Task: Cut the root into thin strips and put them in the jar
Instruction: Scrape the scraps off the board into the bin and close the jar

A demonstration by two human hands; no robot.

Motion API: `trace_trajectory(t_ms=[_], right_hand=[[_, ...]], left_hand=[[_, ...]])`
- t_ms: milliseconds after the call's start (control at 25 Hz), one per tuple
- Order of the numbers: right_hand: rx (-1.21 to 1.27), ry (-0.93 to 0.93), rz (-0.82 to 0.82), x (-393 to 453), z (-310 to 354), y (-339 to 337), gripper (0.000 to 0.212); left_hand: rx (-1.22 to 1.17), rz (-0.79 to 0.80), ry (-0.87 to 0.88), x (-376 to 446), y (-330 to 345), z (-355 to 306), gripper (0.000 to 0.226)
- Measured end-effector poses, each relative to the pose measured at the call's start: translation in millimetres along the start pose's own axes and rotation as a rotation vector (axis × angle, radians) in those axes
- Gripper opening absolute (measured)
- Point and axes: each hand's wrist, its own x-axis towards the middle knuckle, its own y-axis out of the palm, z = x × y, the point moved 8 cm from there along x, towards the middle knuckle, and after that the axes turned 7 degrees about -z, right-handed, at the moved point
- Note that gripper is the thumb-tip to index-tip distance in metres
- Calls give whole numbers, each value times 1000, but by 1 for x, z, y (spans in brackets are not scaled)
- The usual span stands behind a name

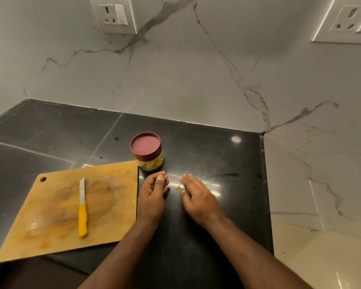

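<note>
A small clear jar (pixel 151 163) with a maroon lid (pixel 145 146) on it stands on the black counter, with pale yellow strips inside. A knife with a yellow handle (pixel 82 207) lies on the wooden cutting board (pixel 56 230) to the left. One tiny yellow scrap (pixel 178 187) lies on the counter between my hands. My left hand (pixel 154 195) rests just in front of the jar with fingers curled and thumb against the fingertips; whether it holds anything is hidden. My right hand (pixel 198 197) lies flat on the counter right of the scrap, fingers straight and a little blurred.
The black counter (pixel 227 155) ends at a marble wall behind and a marble side panel (pixel 300 174) on the right. Two wall sockets (pixel 115 15) (pixel 350 21) sit high on the wall. The floor shows at lower right.
</note>
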Motion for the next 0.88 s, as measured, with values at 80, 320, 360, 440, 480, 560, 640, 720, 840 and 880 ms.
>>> trace_trajectory(t_ms=[80, 320, 360, 440, 480, 560, 640, 720, 840, 880], right_hand=[[-30, 31, -9, 16, -14, -7, 50], [-154, -251, 256, -26, 30, 28, 51], [-114, -257, 259, -40, 34, 26, 50], [6, -248, 247, -67, 40, 21, 43], [85, -222, 219, -78, 42, 17, 39], [245, -90, 76, -82, 38, 6, 32], [343, 119, -104, -67, 20, -8, 31], [329, 182, -116, -57, 20, -7, 32], [330, 114, -6, -68, 44, 14, 34], [350, 114, 25, -76, 50, 22, 34]], left_hand=[[-12, -34, -16, -3, -9, 1, 19], [-54, -75, -42, -16, -36, 8, 21], [-72, -72, -50, -19, -39, 9, 22], [-100, -67, -66, -28, -44, 13, 24], [-112, -66, -79, -32, -46, 15, 24], [-152, -64, -117, -41, -51, 18, 24], [-195, -47, -152, -49, -55, 19, 23], [-229, -27, -196, -62, -66, 22, 22], [-308, 52, -345, -96, -86, 34, 22], [-328, 109, -410, -111, -91, 40, 24]])
